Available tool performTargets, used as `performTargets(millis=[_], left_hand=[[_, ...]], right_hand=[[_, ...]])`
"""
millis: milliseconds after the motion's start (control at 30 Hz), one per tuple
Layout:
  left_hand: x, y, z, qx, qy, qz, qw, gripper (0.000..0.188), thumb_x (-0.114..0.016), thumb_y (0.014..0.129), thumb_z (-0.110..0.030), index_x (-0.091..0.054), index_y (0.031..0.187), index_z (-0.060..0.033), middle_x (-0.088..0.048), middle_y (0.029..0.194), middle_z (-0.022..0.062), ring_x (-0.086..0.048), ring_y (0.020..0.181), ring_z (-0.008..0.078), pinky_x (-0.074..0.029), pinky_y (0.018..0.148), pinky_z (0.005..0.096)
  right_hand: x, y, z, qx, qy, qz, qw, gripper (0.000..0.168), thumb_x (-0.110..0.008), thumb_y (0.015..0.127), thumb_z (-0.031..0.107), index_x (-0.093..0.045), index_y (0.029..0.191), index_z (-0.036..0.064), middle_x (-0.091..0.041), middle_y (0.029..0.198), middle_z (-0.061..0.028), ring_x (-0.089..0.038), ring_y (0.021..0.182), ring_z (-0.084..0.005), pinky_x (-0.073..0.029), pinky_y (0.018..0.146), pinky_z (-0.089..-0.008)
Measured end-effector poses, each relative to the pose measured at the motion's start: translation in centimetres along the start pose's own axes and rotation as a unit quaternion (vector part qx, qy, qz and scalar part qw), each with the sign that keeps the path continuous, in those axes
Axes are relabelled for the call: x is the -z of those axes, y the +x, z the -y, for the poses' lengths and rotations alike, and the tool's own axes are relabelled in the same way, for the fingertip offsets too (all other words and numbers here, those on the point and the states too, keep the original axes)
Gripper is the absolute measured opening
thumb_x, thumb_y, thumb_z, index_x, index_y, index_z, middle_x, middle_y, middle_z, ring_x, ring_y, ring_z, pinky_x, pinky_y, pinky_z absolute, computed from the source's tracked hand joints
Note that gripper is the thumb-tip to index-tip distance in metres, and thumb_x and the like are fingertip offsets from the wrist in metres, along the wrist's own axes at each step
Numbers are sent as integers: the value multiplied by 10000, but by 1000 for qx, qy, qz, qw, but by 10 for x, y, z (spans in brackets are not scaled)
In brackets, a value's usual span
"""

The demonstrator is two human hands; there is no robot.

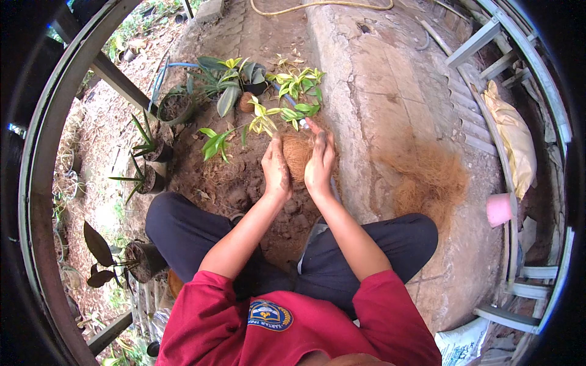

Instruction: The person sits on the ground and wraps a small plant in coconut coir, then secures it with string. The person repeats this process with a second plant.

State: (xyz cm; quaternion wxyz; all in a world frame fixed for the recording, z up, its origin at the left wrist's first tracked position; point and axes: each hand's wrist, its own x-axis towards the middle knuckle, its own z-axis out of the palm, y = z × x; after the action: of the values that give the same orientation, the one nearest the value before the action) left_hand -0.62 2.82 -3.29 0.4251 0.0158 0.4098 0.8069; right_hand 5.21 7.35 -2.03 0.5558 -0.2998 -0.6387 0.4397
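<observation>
Between my palms sits a round ball wrapped in brown coconut fibre (295, 154). My left hand (276, 171) presses its left side and my right hand (320, 161) its right side, fingers pointing away from me. A yellow-green leafy cutting (262, 120) rises by my left fingertips; where its stem ends is hidden. Just past my right fingertips, green leaves (293, 115) and a small white object (303, 123) show. Loose dark soil (238, 194) lies under and in front of my hands.
A heap of loose coconut fibre (423, 171) lies on the concrete ledge (384, 91) at right. Potted plants (153, 178) line the left, with more leafy plants (229, 82) and a smaller brown ball (246, 102) ahead. A pink pot (498, 210) stands far right, near metal framing.
</observation>
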Motion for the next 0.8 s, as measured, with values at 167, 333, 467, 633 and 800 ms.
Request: performTargets(millis=[167, 333, 467, 633, 800], left_hand=[[6, -3, 1, -21, 34, 37, 999, 412, -431, 944, -384, -521, 1104, -15, -579, 1021, 74, -571, 882, 155, -476, 794, 309], [6, 3, 7, -214, 322, 18, 922, 326, -535, 907, -302, -590, 1050, -15, -551, 986, 66, -542, 932, 163, -437, 831, 282], [-9, -9, 4, -13, 46, 36, 998, 303, -527, 910, -302, -536, 1058, -38, -553, 999, 89, -559, 952, 204, -443, 852, 315], [10, 8, -6, 147, -64, 89, 983, 554, -427, 906, -493, -383, 1276, -84, -482, 1231, 108, -502, 1121, 244, -437, 929, 399], [5, -1, -9, 154, -40, 136, 978, 625, -438, 881, -554, -369, 1298, -94, -488, 1225, 84, -483, 1135, 211, -411, 955, 381]], right_hand=[[-4, -15, -11, 16, -19, 51, 998, 402, -365, 972, 303, -603, 1045, -13, -618, 1037, -108, -578, 980, -212, -418, 897, -337], [-2, -6, -4, -399, 343, -83, 846, 443, -318, 969, 368, -580, 1026, 16, -612, 1020, -113, -593, 941, -223, -466, 862, -348], [7, -2, 1, -396, 312, -34, 863, 496, -318, 959, 425, -551, 1095, 9, -589, 1066, -124, -563, 998, -221, -439, 900, -355], [16, 12, -3, 29, 68, 193, 979, 487, -495, 869, 457, -578, 1125, 51, -526, 1225, -140, -436, 1206, -290, -365, 983, -427], [14, 7, -1, 131, -97, 171, 972, 346, -666, 768, 238, -598, 1054, 55, -597, 1084, -126, -543, 1062, -310, -416, 918, -379]])
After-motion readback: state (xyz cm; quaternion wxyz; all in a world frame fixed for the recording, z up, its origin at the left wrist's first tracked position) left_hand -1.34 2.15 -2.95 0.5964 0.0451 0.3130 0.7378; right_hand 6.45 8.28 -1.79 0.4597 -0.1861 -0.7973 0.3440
